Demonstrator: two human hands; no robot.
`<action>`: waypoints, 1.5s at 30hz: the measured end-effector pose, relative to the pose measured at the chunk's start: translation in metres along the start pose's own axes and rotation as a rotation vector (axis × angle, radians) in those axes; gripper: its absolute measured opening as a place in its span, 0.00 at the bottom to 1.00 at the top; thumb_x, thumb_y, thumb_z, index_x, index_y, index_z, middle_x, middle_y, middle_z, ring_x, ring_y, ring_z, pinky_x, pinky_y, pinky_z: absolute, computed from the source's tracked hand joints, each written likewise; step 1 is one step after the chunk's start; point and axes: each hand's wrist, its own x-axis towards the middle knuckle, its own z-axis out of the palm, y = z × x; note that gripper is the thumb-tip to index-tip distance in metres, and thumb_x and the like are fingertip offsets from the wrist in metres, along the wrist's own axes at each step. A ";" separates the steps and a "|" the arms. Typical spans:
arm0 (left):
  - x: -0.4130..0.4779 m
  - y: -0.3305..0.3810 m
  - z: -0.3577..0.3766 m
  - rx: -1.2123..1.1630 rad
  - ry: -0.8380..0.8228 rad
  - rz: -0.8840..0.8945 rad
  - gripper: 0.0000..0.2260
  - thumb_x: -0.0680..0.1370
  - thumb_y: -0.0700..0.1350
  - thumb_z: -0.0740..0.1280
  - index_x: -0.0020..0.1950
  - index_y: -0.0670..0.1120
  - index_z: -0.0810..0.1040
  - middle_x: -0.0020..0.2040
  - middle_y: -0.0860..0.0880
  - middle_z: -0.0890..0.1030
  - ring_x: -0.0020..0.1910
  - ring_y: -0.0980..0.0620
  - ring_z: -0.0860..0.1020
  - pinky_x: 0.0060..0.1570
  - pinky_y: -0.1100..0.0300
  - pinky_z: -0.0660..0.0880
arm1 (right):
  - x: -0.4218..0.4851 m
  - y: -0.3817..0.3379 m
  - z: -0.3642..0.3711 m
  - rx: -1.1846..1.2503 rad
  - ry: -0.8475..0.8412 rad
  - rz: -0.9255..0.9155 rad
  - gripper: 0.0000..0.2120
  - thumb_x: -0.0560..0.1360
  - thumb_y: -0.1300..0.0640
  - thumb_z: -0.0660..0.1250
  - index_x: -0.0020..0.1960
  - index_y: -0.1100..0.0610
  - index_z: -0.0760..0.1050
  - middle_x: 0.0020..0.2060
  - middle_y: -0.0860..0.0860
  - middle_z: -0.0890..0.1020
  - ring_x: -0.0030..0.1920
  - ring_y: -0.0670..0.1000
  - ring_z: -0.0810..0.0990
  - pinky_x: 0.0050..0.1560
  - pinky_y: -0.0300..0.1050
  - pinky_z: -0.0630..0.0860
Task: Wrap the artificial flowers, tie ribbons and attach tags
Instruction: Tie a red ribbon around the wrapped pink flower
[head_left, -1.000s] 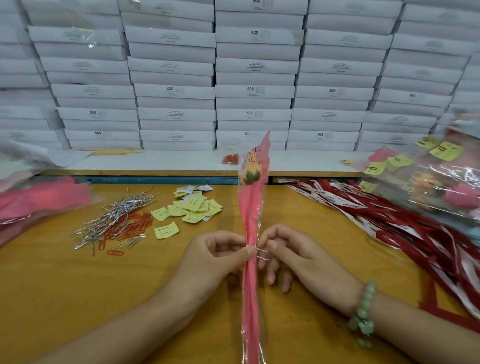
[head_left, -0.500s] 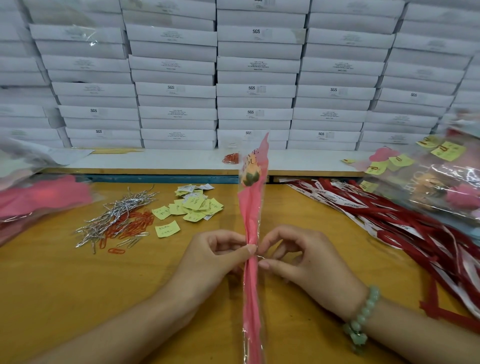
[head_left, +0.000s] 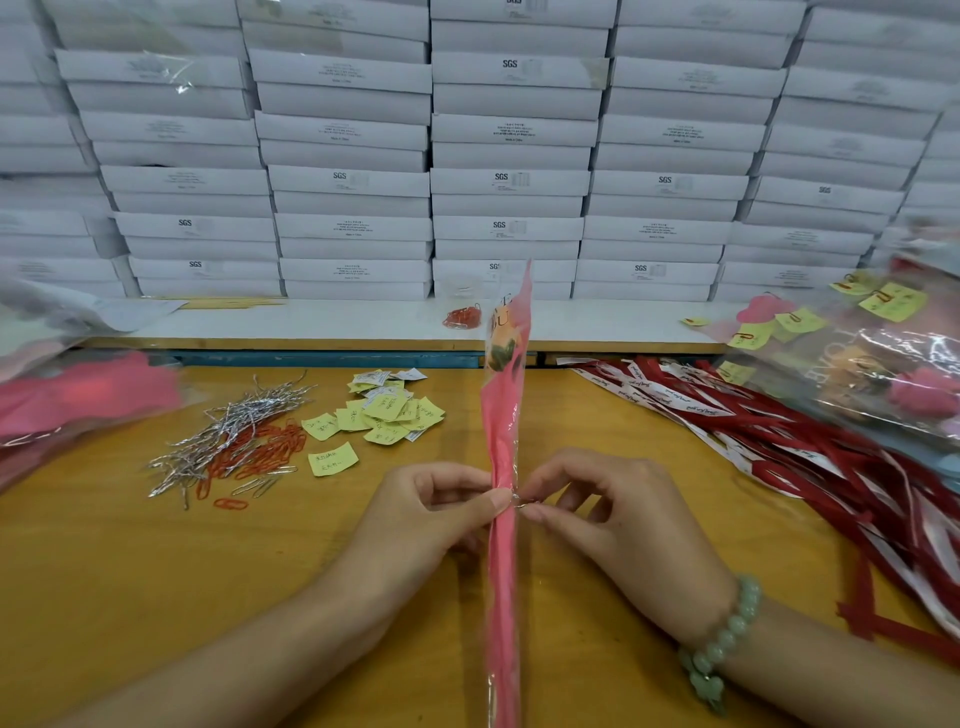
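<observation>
Wrapped flower (head_left: 503, 426) upright between left hand (head_left: 431, 512), right hand (head_left: 613, 512)

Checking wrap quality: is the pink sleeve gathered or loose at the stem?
Gathered: pink plastic flower sleeve narrows where both hands' fingers pinch it.

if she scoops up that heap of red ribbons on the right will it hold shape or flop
Probably flop: the red ribbons are thin flat strips lying limp and overlapped on the wooden table. Likely light for its bulk. Loose strands would probably trail and snag, since they cross in a tangle.
</observation>
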 end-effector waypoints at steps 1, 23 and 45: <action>0.000 0.000 0.000 -0.002 0.001 -0.001 0.13 0.66 0.49 0.75 0.46 0.44 0.86 0.41 0.42 0.85 0.35 0.50 0.80 0.37 0.61 0.77 | 0.000 0.001 0.000 0.000 -0.003 0.003 0.04 0.71 0.55 0.75 0.44 0.47 0.81 0.38 0.40 0.83 0.39 0.44 0.81 0.37 0.31 0.71; -0.001 0.000 0.000 -0.022 -0.009 0.003 0.14 0.66 0.49 0.75 0.48 0.43 0.86 0.42 0.42 0.85 0.37 0.51 0.80 0.35 0.64 0.76 | 0.005 0.005 0.004 0.502 -0.136 0.240 0.06 0.77 0.61 0.66 0.42 0.58 0.79 0.34 0.51 0.84 0.30 0.45 0.79 0.27 0.37 0.74; -0.002 -0.001 -0.003 -0.024 -0.039 0.040 0.14 0.66 0.53 0.75 0.48 0.49 0.86 0.43 0.45 0.86 0.37 0.55 0.82 0.37 0.65 0.77 | 0.000 -0.001 0.006 0.408 -0.099 0.255 0.06 0.73 0.51 0.71 0.43 0.53 0.83 0.34 0.48 0.83 0.32 0.46 0.81 0.26 0.38 0.73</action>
